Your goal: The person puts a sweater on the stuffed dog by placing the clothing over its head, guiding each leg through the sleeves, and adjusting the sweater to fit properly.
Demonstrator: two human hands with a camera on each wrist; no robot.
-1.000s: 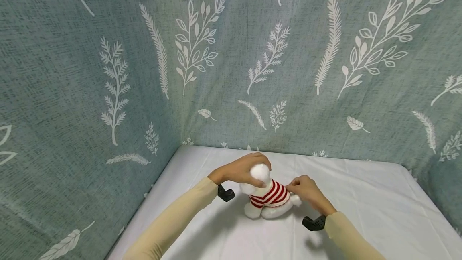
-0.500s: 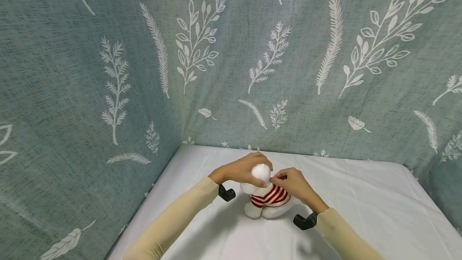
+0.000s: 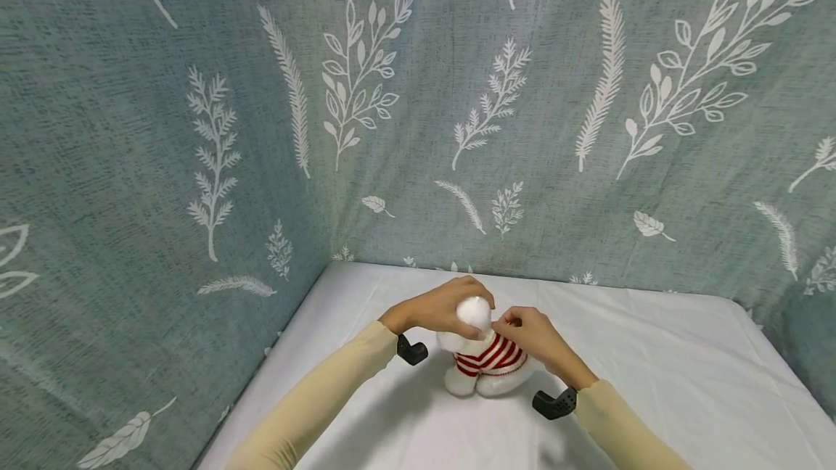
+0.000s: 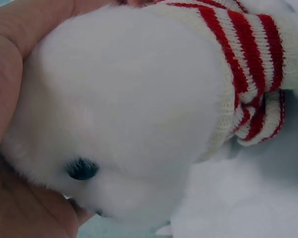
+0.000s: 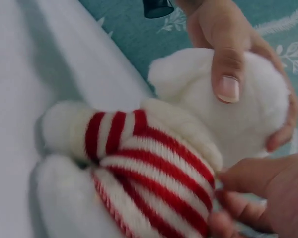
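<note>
A white plush toy point(image 5: 248, 119) with dark eyes sits on the white-covered table, facing left in the head view. It wears a red-and-white striped knitted sweater point(image 3: 499, 354) with a cream collar. My left hand point(image 3: 447, 307) grips the toy's head from above, its thumb on the near side and fingers round the far side. At the back of the neck, my right hand point(image 3: 535, 332) pinches the sweater near its collar with thumb and fingertips, as the right wrist view shows. The toy's far side is hidden.
The white-covered table point(image 3: 653, 354) extends round the toy. Green-grey fabric point(image 3: 405, 129) with white leaf prints hangs behind and at the sides. A black wrist device point(image 3: 555, 403) sits on the right wrist, another point(image 3: 411, 349) on the left.
My right hand has moved left and up along the toy's back, from the sweater's lower hem near the tail to the collar. My left hand stays on the head.
</note>
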